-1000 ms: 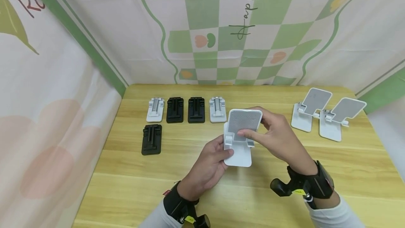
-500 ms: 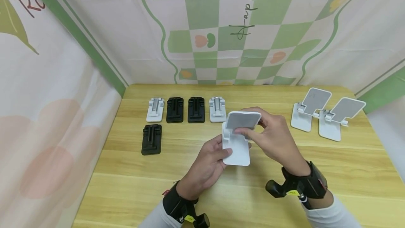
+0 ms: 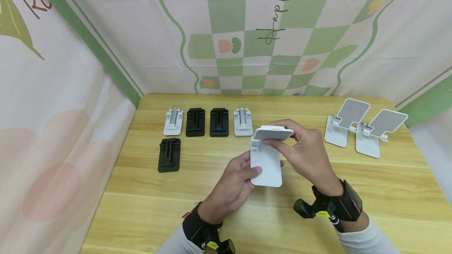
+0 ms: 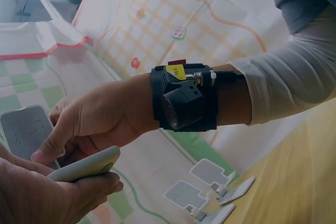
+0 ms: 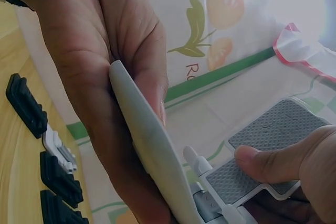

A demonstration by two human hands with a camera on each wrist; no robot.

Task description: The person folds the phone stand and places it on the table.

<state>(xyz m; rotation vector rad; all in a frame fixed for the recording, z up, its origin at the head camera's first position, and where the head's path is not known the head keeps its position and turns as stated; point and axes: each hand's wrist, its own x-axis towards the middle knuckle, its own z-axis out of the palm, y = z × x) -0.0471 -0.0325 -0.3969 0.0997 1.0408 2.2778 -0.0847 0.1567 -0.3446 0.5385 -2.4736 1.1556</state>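
Both hands hold a white folding phone stand point(image 3: 267, 164) above the table, in the middle of the head view. My left hand point(image 3: 234, 183) grips its flat base, thumb on top and fingers beneath. With thumb in front and fingers behind, my right hand point(image 3: 307, 154) pinches the tilted back plate. In the right wrist view the plate's grey textured pad point(image 5: 278, 124) faces the right thumb, and the hinge shows between plate and base. The left wrist view shows the base point(image 4: 86, 165) edge-on in the left hand.
Folded phone stands lie at the left: a white one point(image 3: 173, 122), a black one point(image 3: 195, 122), another black one point(image 3: 219, 122), a white one point(image 3: 243, 122), and a black one point(image 3: 169, 155) in front. Two unfolded white stands point(image 3: 336, 130) point(image 3: 368, 140) stand at the right. A patterned curtain point(image 3: 226, 19) hangs behind.
The right hand has tilted the stand's back plate toward the person, so its grey pad now appears much foreshortened. The left hand keeps its hold on the base.
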